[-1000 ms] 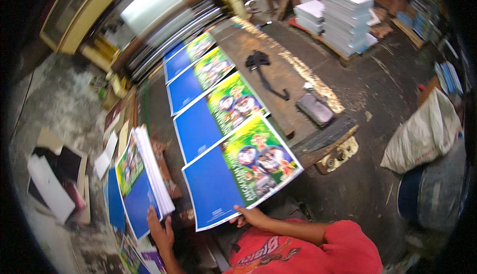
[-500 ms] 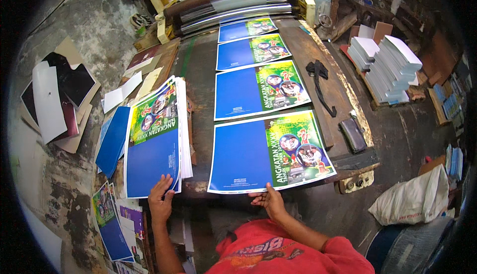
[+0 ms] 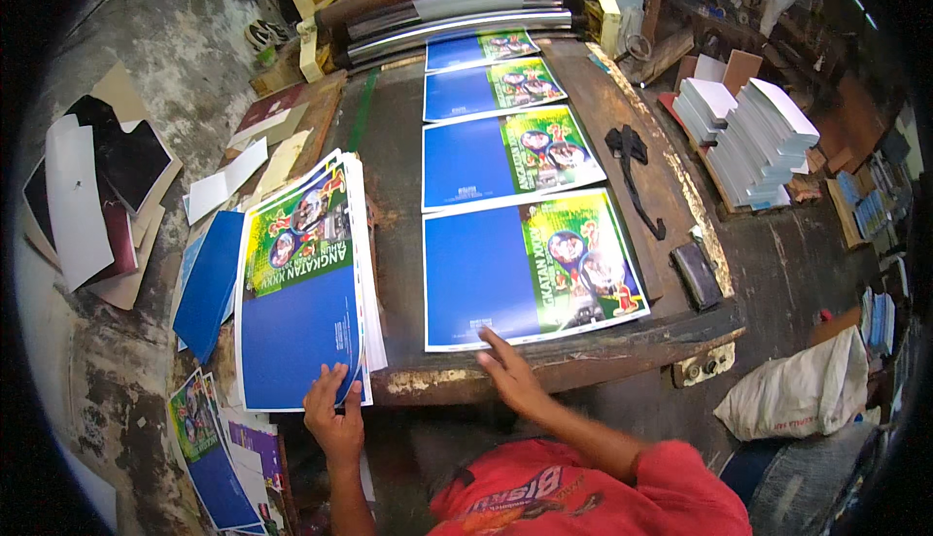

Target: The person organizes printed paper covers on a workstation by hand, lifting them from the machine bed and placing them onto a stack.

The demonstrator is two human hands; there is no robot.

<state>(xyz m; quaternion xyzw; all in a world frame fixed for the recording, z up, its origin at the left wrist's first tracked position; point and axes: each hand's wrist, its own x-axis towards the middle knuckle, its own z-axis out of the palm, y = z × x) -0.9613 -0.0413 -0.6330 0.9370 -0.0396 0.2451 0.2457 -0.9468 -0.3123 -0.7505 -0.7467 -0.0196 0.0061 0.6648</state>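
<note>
A stack of printed cover sheets (image 3: 292, 346), blue with a green pictured half, lies at the left of the worktable. My left hand (image 3: 335, 414) is at its near right corner, fingers and thumb gripping the top sheet, which buckles between them. To the right, a row of matching sheets runs away from me up to metal rollers (image 3: 462, 38). The nearest sheet (image 3: 478, 278) slightly overlaps the one beyond it (image 3: 465, 167). My right hand (image 3: 507, 373) is open at that nearest sheet's front edge, its fingertips on or just over the paper.
A black strap (image 3: 632, 172) and a dark wallet-like case (image 3: 696, 274) lie on the worktable's (image 3: 403, 244) right side. Tall stacks of paper (image 3: 753, 138) stand beyond. Blue offcuts (image 3: 209, 288) and more printed sheets (image 3: 209, 453) are at the left. A white sack (image 3: 797, 385) sits at the lower right.
The row of sheets has moved away toward the rollers. My right hand has moved up and left, from gripping the nearest sheet's edge to open. My left hand now buckles the top sheet's corner.
</note>
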